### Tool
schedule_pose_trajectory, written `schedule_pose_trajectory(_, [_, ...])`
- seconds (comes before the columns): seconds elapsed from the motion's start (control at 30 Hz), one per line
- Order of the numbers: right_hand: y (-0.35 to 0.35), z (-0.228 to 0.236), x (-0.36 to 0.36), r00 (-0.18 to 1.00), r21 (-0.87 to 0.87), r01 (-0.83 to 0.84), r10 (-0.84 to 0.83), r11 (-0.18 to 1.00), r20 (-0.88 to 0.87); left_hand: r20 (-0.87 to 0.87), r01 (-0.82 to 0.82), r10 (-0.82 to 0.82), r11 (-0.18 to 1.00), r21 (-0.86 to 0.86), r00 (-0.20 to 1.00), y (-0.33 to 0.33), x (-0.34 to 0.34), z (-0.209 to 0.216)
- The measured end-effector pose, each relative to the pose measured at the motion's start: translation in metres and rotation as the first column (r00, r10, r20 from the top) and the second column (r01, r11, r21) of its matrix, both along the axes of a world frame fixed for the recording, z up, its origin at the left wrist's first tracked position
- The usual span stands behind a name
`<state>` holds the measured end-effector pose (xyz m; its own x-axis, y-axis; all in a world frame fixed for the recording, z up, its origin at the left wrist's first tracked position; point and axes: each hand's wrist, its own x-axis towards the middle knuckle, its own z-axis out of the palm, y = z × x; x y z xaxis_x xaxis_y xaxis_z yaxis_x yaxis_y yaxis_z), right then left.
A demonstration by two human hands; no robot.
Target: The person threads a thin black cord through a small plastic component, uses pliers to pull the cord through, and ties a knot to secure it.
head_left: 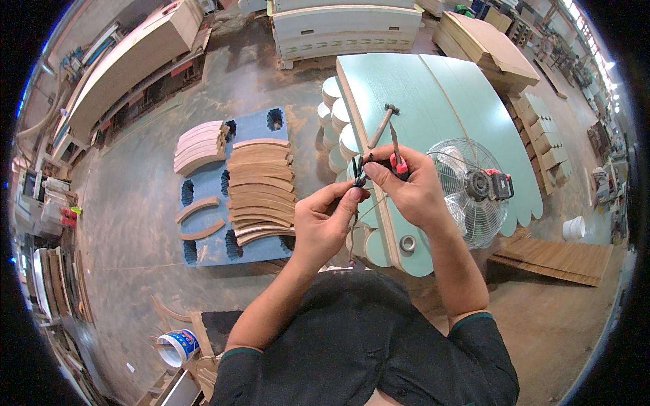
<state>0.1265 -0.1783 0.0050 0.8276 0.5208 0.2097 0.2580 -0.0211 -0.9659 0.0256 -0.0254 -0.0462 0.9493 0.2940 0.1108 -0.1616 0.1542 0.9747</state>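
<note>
While the left hand [321,222] pinches a small bunch of dark wires [358,182] between thumb and forefinger, the right hand [414,193] meets it there, thumb and forefinger pressed together at the wires, with its other fingers curled around a red-and-black knife [399,166]. The wires sit between the fingertips, above the near edge of a stack of mint-green panels [440,95]. The knife's blade points away from the person and appears bare, so a sudden twist of the right wrist could nick a wire or the left fingers. Sharing one grip between knife and wires could let either slip. A dropped knife might scratch the panels, near the hammer [382,128], or strike the wire-caged fan [478,184].
</note>
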Motion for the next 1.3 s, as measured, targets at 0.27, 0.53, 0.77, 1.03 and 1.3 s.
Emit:
schedule_pose_trajectory(0.27, [-0.007,0.001,-0.009,0.957,0.031,0.057,-0.046,0.998,-0.286,-0.044,0.021,-0.03,0.981,-0.192,0.999,-0.002,0.002,0.004])
schedule_pose_trajectory(0.53, [-0.007,-0.012,-0.03,0.974,0.112,0.112,-0.087,0.987,-0.207,-0.087,-0.017,0.005,0.99,-0.137,0.996,-0.006,0.002,0.008])
schedule_pose_trajectory(0.77, [-0.013,-0.016,-0.026,0.968,0.062,0.133,-0.117,0.989,-0.221,0.01,-0.048,0.047,0.997,0.063,0.999,-0.017,0.003,0.0])
schedule_pose_trajectory(1.03, [-0.019,-0.013,-0.027,0.93,0.147,0.114,-0.054,0.983,-0.362,0.031,0.053,-0.046,0.964,-0.262,0.998,-0.024,0.004,-0.007])
schedule_pose_trajectory(1.3, [-0.023,-0.02,-0.043,0.988,0.011,0.153,-0.153,0.988,-0.018,-0.023,-0.013,0.003,0.898,-0.439,1.0,-0.03,0.006,-0.006])
